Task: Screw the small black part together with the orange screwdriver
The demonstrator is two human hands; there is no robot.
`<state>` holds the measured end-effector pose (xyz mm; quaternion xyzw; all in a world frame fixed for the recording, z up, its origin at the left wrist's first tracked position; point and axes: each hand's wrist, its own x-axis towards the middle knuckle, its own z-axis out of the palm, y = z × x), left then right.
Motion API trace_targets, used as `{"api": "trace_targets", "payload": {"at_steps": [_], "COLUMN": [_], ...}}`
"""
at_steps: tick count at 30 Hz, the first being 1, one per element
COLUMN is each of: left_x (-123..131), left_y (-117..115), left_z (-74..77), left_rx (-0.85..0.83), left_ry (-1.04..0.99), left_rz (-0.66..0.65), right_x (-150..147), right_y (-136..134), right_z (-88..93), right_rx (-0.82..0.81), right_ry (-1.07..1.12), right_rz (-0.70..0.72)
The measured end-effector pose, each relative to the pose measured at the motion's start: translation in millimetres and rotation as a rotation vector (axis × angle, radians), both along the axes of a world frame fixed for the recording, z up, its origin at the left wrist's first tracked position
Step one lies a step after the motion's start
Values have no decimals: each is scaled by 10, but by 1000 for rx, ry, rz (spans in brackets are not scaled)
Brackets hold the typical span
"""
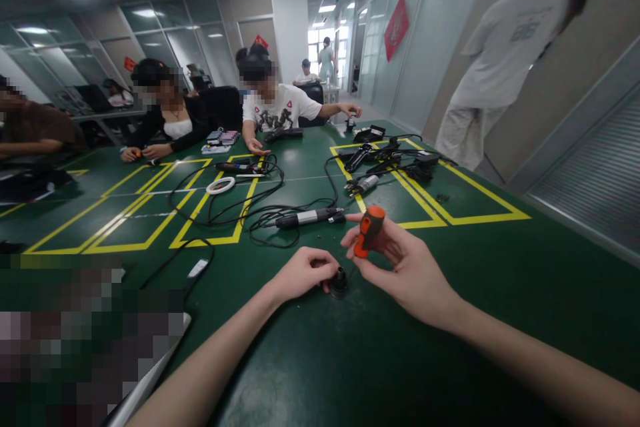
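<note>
My right hand (400, 267) grips an orange-and-black screwdriver handle (369, 230), held upright above the green table (450, 347). My left hand (305, 273) is closed, its fingertips pinching a small round black part (339, 282) that rests on the table right below the screwdriver. Both forearms reach in from the lower edge. The screwdriver's tip is hidden between my hands.
A black-and-silver cylindrical tool (310, 217) with tangled black cables lies just beyond my hands. Yellow tape rectangles (450, 220) mark the table. More tools (380, 157) and a white ring (221, 185) lie farther back. Seated people work across the table; one person stands at right.
</note>
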<state>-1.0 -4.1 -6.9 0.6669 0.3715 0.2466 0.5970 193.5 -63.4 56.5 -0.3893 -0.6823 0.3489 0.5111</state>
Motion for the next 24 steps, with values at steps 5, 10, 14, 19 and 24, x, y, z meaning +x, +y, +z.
{"api": "trace_targets", "payload": {"at_steps": [5, 10, 14, 19, 24], "left_x": [-10, -10, -6, -4, -2], "left_y": [7, 5, 6, 8, 8], "left_z": [-1, -3, -5, -10, -17], "left_rx": [0, 8, 0, 10, 7], "left_ry": [11, 11, 6, -1, -10], "left_rz": [-1, -2, -4, -3, 3], "right_x": [9, 14, 11, 15, 49], "right_y": [7, -9, -24, -39, -29], "right_z": [8, 88, 92, 13, -47], "right_rx": [61, 24, 5, 59, 197], "right_ry": [-38, -45, -35, -23, -39], "right_rz": [-10, 26, 65, 43, 23]}}
